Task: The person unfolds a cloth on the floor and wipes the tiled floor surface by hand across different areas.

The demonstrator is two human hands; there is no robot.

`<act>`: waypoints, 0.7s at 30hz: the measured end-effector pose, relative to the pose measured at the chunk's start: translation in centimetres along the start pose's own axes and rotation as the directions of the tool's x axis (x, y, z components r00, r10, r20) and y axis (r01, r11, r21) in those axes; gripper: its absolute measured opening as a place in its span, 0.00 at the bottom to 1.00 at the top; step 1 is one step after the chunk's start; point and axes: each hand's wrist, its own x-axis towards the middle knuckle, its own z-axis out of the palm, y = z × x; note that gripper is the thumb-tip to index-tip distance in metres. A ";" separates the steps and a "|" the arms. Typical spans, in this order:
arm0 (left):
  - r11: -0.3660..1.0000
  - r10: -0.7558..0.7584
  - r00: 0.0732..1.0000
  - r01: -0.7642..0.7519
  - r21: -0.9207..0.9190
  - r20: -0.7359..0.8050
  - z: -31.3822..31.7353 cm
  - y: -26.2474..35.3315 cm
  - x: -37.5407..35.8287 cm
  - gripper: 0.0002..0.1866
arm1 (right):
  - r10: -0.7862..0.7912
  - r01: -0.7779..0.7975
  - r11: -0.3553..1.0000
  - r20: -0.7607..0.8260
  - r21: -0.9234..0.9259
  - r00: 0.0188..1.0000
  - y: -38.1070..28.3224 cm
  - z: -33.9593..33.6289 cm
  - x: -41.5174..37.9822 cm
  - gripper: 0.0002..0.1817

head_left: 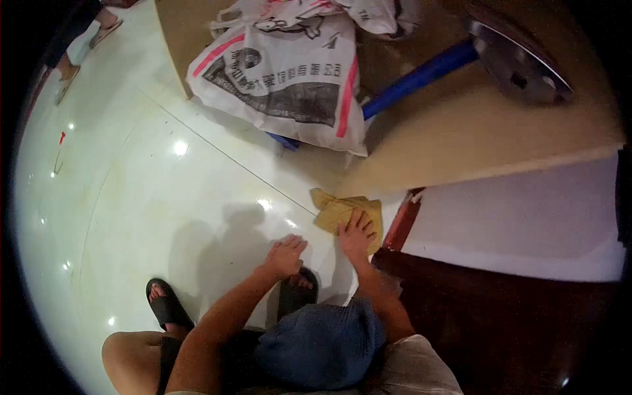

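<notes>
A yellow cloth (327, 209) lies crumpled on the white tiled floor, partly against the edge of a tan board. My right hand (357, 232) rests on top of it, palm down with fingers spread. To its left, my left hand (287, 255) hangs above my dark sandal (297, 293), apart from the cloth. Its fingers are stretched out and nothing shows in them. The palm of that hand is hidden.
Ahead stands a printed white woven sack (276, 79) beside a blue post (421, 78) with a metal top piece (520, 69). A tan board (487, 141), reddish strip (403, 224) and dark brown surface (487, 322) are at right. Another person's feet (68, 71) appear at upper left.
</notes>
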 end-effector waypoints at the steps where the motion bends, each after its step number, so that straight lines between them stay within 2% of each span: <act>1: 1.000 -0.007 1.000 0.007 0.027 0.021 -0.2 0.9 0.9 0.33 | 0.000 0.000 1.000 -0.002 -0.006 1.000 0.4 -1.0 2.3 0.40; 4: 0.998 0.058 0.998 -0.058 -0.005 -0.008 -0.9 3.6 3.1 0.32 | -0.210 0.195 0.968 -0.091 -0.155 0.973 1.2 -3.9 7.0 0.39; 7: 0.997 0.073 0.997 -0.073 -0.011 -0.004 -1.5 5.2 5.3 0.31 | -0.367 0.338 0.920 0.139 0.198 0.920 4.5 -2.8 13.7 0.42; 10: 0.999 0.040 0.999 -0.040 0.021 -0.015 -1.2 6.0 6.5 0.31 | -0.134 0.151 0.988 0.372 -0.017 0.918 4.5 -1.8 14.5 0.48; 13: 0.997 0.060 0.993 -0.055 0.057 -0.103 -1.2 5.8 6.7 0.31 | -0.174 0.173 0.985 0.032 0.023 0.984 3.4 -0.7 7.8 0.45; 15: 0.985 0.131 0.972 -0.106 0.136 -0.195 0.5 4.3 6.9 0.31 | -0.248 0.253 0.962 -0.058 0.101 0.967 2.6 1.2 3.2 0.43; 17: 0.976 0.187 0.972 -0.168 0.136 -0.140 0.3 2.9 5.9 0.30 | -0.305 0.304 0.952 0.054 0.023 0.951 0.0 1.9 -2.3 0.41; 18: 0.971 0.216 0.970 -0.201 0.132 -0.112 0.4 2.0 5.3 0.30 | -0.358 0.356 0.933 0.029 0.047 0.933 -1.4 2.5 -4.8 0.40; 19: 0.961 0.223 0.971 -0.203 0.189 -0.091 1.0 0.2 4.4 0.29 | -0.408 0.407 0.911 0.004 0.068 0.913 -2.8 2.7 -6.7 0.39; 21: 0.955 0.172 0.982 -0.148 0.258 -0.072 0.0 -1.9 1.2 0.28 | -0.523 0.526 0.851 0.117 0.005 0.844 -5.7 1.0 -9.5 0.37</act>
